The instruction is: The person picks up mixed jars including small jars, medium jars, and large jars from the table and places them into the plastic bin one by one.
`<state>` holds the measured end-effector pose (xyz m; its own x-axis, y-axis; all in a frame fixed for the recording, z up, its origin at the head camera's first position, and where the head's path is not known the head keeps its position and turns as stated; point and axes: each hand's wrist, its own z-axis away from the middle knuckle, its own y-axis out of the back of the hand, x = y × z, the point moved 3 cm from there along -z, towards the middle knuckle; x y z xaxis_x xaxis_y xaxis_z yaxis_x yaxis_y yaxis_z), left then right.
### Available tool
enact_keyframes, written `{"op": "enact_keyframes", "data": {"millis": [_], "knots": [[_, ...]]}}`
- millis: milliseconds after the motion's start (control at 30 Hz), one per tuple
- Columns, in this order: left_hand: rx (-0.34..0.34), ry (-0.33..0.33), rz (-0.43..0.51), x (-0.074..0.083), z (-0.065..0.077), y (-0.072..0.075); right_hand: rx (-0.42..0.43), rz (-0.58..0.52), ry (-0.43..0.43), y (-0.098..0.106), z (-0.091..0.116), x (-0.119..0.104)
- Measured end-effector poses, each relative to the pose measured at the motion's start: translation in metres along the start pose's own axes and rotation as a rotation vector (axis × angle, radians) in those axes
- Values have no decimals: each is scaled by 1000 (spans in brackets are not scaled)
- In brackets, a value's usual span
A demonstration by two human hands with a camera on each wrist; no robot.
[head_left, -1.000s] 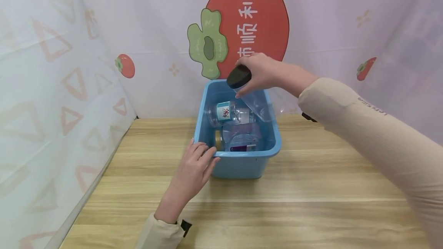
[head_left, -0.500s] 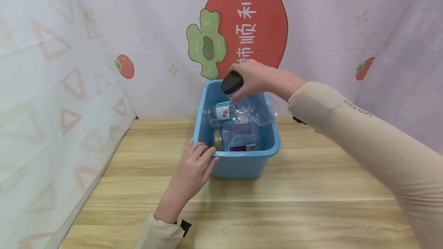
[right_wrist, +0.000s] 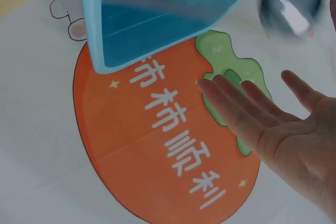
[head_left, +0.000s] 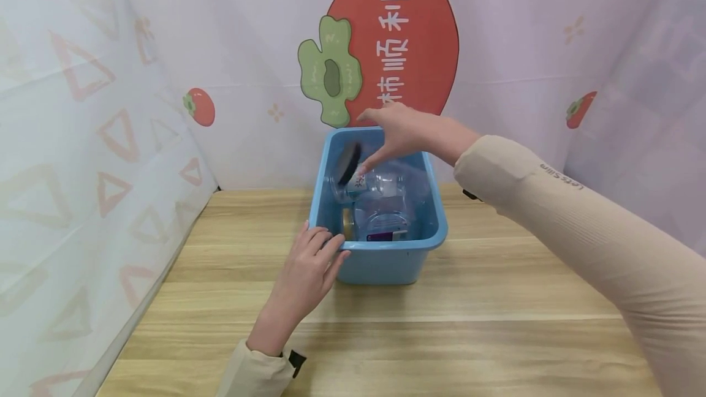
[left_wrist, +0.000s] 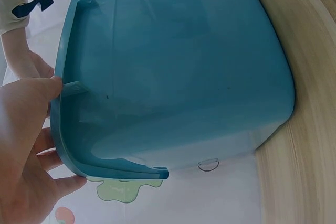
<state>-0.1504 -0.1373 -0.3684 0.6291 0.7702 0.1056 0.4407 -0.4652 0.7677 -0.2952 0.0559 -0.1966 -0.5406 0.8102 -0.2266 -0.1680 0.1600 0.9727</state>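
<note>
A blue plastic bin [head_left: 394, 245] stands on the wooden table, against the backdrop. My left hand [head_left: 306, 265] grips its near left corner; in the left wrist view the thumb and fingers [left_wrist: 71, 183] lie on both sides of the rim. Over the bin, my right hand [head_left: 405, 130] is spread, with straight fingers and nothing held. Just below it a clear plastic jar with a black lid [head_left: 350, 164] tilts inside the bin, blurred by motion. Beneath lie a clear jar with a blue-and-white label [head_left: 358, 182], partly covered, and a clear jar with a gold lid [head_left: 347, 223].
Wood-grain tabletop [head_left: 496, 299] extends in front and to both sides of the bin. A white cloth backdrop [head_left: 248, 139] printed with persimmons rises right behind it. Another cloth wall [head_left: 110, 213] borders the table's left edge.
My right hand has moved left and slightly down and let go of the black-lidded jar. The jar has dropped into the bin, its lid tipping steeper. My left hand stays on the rim.
</note>
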Motion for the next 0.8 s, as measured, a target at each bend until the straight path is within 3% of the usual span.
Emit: {"op": "enact_keyframes", "data": {"millis": [800], "knots": [[1, -22, 10, -2, -1, 0, 13, -30, -64, -12, 16, 40]]}}
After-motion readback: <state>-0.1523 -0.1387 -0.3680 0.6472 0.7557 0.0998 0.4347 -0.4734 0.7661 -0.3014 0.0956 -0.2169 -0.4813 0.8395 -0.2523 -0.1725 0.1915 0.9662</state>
